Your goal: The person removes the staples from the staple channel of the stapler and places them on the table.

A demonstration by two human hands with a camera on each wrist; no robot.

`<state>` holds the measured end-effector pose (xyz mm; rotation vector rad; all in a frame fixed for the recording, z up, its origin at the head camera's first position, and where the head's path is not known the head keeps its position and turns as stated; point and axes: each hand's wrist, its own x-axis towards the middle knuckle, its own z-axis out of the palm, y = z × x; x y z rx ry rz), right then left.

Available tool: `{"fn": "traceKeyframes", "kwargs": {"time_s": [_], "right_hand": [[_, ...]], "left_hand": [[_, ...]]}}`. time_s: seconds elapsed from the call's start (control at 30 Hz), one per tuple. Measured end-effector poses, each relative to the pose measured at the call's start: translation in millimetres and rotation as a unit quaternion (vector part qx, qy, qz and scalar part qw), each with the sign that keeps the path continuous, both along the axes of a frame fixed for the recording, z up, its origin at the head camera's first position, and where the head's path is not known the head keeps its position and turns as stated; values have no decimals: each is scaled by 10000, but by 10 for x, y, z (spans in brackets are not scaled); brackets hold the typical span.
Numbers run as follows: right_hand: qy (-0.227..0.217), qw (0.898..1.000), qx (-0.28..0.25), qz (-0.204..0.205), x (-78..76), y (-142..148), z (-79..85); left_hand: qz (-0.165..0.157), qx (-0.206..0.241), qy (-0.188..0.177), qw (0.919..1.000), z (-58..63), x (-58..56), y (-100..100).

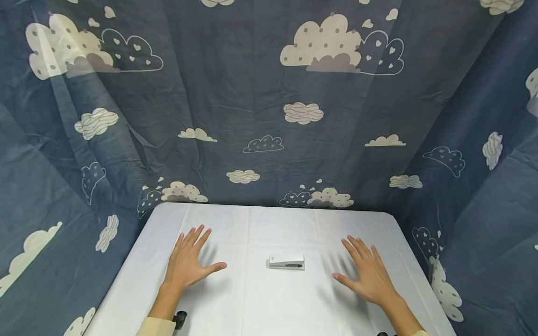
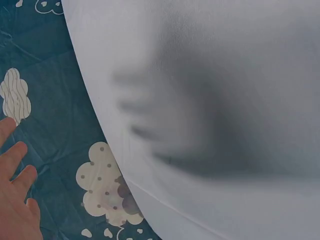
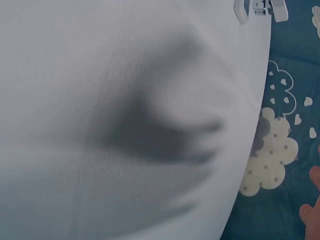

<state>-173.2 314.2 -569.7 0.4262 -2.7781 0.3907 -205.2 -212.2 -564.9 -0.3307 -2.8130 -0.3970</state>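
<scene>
A small white stapler (image 1: 286, 262) lies lengthwise across the middle of the white table, between the two hands. To its left, my left hand (image 1: 187, 261) hovers over the cloth with fingers spread and thumb pointing toward the stapler. My right hand (image 1: 366, 274) is held up on the other side, its fingers likewise spread and its thumb toward the stapler. Neither hand touches anything. Fingertips of the left hand (image 2: 17, 185) show at the left edge of the left wrist view; a bit of the right hand (image 3: 312, 200) enters the right wrist view at its right edge.
A white cloth (image 1: 277, 303) with faint fold lines covers the table. Dark blue curtains (image 1: 235, 84) with cloud prints hang behind and at both sides. Soft hand shadows fall on the cloth. A dark wrist strap (image 1: 180, 319) shows at the left sleeve.
</scene>
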Motion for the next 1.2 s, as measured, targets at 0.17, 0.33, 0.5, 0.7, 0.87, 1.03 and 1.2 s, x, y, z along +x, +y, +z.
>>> {"fn": "traceKeyframes", "kwargs": {"time_s": [0.17,0.33,0.5,0.7,0.87,1.03,1.2], "right_hand": [[50,10000,-23,38,-64,-78,1],[37,9999,-110,73,-121,-155,-17],[-30,9997,-166,150,-174,-254,-64],[-99,9993,-265,262,-236,-395,-144],[-98,9983,-446,365,-294,-499,-240],[-147,9978,-511,395,-326,-603,-331],[-273,9962,-678,462,-344,-693,-403]], "left_hand": [[-40,77,32,10000,-9,-41,38],[-114,142,42,9998,-22,-87,97],[-206,217,70,9995,-66,-154,183],[-364,305,167,9987,-108,-236,320],[-451,321,44,9985,-123,-295,465],[-600,497,-69,9969,-143,-337,612],[-720,648,-213,9951,-166,-362,737]]}}
